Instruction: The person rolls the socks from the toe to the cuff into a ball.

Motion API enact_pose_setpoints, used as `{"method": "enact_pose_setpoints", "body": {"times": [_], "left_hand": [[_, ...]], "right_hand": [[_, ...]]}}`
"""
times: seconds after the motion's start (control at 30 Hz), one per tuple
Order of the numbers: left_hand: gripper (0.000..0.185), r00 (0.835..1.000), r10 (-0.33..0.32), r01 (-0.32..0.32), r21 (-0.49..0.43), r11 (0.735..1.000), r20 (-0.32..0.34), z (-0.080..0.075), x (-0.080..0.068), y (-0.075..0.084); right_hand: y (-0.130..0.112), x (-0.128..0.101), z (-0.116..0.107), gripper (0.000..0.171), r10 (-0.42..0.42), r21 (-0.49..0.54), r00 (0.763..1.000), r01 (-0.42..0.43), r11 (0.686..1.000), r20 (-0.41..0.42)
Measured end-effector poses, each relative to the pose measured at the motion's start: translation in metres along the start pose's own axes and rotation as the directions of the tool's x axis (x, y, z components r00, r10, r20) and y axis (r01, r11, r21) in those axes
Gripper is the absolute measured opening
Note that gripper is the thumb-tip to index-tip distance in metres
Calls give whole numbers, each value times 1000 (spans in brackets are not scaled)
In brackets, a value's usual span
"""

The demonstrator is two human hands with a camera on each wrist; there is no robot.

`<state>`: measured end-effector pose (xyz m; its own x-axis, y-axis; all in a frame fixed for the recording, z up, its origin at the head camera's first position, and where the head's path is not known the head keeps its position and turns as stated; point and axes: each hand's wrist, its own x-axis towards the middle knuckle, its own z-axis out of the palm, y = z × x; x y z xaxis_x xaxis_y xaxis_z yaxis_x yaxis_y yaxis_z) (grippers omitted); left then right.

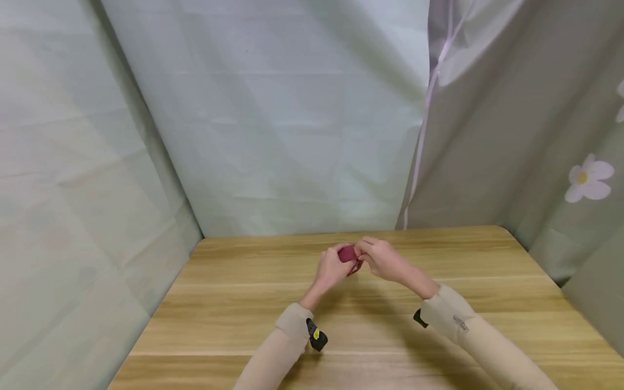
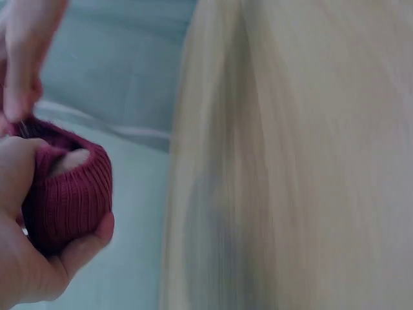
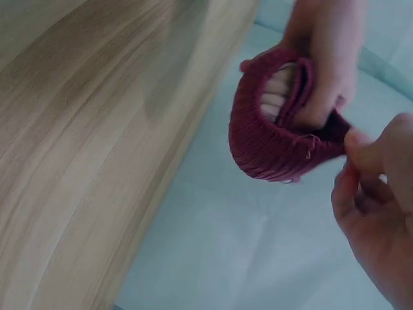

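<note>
Both hands are on a maroon ribbed knit sock [image 1: 347, 253], held up over the far part of the table. My left hand [image 1: 332, 268] grips the bunched sock from the left, its thumb against the outside in the left wrist view. Through the opening of the sock [image 2: 72, 200], skin shows inside, apparently fingers. My right hand [image 1: 383, 260] pinches an edge of the sock [image 3: 271, 155] between thumb and fingers. In the right wrist view that edge is drawn out to a point towards the right hand [image 3: 381, 194]. The far side of the sock is hidden by the hands.
The wooden table [image 1: 219, 325] lies under both forearms. Pale curtains [image 1: 292, 135] hang behind its far edge and along both sides. A white flower print [image 1: 590, 179] is on the right curtain. Each sleeve cuff has a black device [image 1: 317, 336] at the wrist.
</note>
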<state>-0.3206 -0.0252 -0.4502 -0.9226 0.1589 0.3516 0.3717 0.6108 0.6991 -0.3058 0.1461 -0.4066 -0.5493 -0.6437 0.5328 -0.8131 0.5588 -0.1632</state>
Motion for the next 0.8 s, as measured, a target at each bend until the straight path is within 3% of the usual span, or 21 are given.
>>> {"method": "enact_pose_setpoints", "body": {"times": [0.13,0.23,0.37,0.47,0.53,0.63,0.7,0.8], "left_hand": [[37,1000,-19,20,38,999,-10,1,2,0],[41,1000,-3,3,30,1000,7,0,4,3],[52,995,40,-29,-115,993,88,-2,4,-1],[65,985,51,-9,-248,969,162,-6,4,-6],[70,980,57,-4,-271,963,189,-7,4,-8],[72,975,106,-67,-197,978,195,-9,4,-11],[72,970,155,-136,-110,985,189,-8,5,-14],[72,952,232,-228,-46,973,199,-7,4,-18]], "right_hand": [[7,-7,0,14,-79,112,996,82,990,-27],[14,-8,4,15,-95,103,992,103,989,-83],[22,-10,11,14,-57,101,986,73,992,-156],[21,-15,13,8,80,223,986,-45,974,-148],[18,-17,12,7,215,349,971,-169,922,-99],[14,-16,9,16,402,498,915,-358,790,21],[12,-13,7,27,468,526,877,-452,721,111],[15,-12,4,50,490,516,834,-545,661,253]]}}
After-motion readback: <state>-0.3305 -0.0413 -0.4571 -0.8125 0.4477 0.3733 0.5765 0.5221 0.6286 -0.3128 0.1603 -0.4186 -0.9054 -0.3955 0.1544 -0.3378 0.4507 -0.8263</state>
